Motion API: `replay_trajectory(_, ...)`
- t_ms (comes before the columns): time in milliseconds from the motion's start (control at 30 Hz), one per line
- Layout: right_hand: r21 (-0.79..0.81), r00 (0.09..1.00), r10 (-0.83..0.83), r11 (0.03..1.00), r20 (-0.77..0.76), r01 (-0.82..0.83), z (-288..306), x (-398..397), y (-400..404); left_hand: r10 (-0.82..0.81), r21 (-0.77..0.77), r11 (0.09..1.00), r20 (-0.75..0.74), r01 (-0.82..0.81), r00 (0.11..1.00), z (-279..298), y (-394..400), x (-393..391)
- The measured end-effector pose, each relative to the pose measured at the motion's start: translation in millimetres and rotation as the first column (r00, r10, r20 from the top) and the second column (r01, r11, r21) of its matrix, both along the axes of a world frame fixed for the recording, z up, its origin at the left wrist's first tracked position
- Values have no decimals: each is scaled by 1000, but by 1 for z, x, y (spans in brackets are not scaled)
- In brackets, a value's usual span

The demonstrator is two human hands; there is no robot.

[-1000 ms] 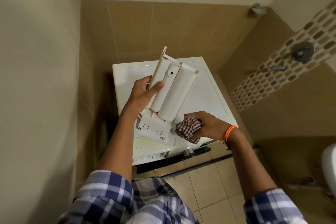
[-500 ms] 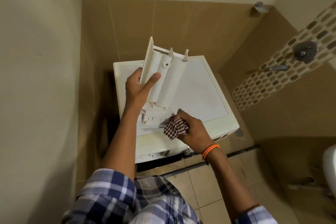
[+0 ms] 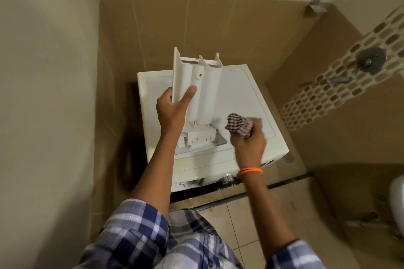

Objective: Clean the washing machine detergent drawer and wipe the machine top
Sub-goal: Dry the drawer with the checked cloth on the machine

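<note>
Left hand (image 3: 172, 111) gripping drawer (image 3: 196, 98) by its left edge, thumb across the underside; drawer upended above machine top (image 3: 240, 98), just left of right hand (image 3: 248, 144); right hand clenched round cloth (image 3: 239, 125), bunched at the fingers, motion-blurred; contact with top not discernible.

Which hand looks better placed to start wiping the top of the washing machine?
Right. The right hand grips the checked cloth just above the washing machine top, while the left hand is busy holding the detergent drawer upright.
</note>
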State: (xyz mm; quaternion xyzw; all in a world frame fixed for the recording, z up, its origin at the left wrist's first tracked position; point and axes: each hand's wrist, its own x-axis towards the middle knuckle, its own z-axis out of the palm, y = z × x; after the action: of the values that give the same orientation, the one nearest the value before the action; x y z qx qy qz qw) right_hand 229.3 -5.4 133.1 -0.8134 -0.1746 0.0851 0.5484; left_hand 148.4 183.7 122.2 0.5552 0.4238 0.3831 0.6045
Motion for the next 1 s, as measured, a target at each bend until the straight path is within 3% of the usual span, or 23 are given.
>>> replay_trajectory(100,-218,969,160,969,187,-118,-23,-42,12,46,67,997,-46,-43,998,3,-10,5)
replay_trajectory(167,-376,945,232,917,230,-134,-32,-55,12,63,129,990,-96,-51,993,6,-11,5)
replay_trajectory(300,-437,913,276,890,299,-126,-27,-59,11,137,116,985,-63,-129,989,12,-27,8)
replay_trajectory(400,-339,881,428,875,203,-347,-17,-57,16,100,51,994,-42,-98,994,18,-33,17)
replay_trajectory(467,-61,893,448,891,-36,-450,-6,-46,14,18,-20,1000,-21,-19,1000,19,-27,17)
replay_trajectory(567,218,943,258,952,-210,-212,8,-23,7,-83,-126,988,43,88,996,18,-19,10)
replay_trajectory(700,327,995,-62,941,-79,84,14,-10,22,-168,-271,948,23,168,986,24,-24,12)
replay_trajectory(833,336,957,-289,904,25,264,21,-14,35,-138,-291,949,-29,124,990,29,-30,15)
replay_trajectory(900,271,991,-114,958,72,91,26,-15,38,-176,-313,937,-35,156,984,35,-34,14)
replay_trajectory(933,175,994,58,982,91,-73,26,-19,39,-179,-347,924,-22,161,984,34,-35,14)
replay_trajectory(1000,-119,934,330,941,133,-316,21,-32,37,-144,-433,888,58,154,988,32,-33,14)
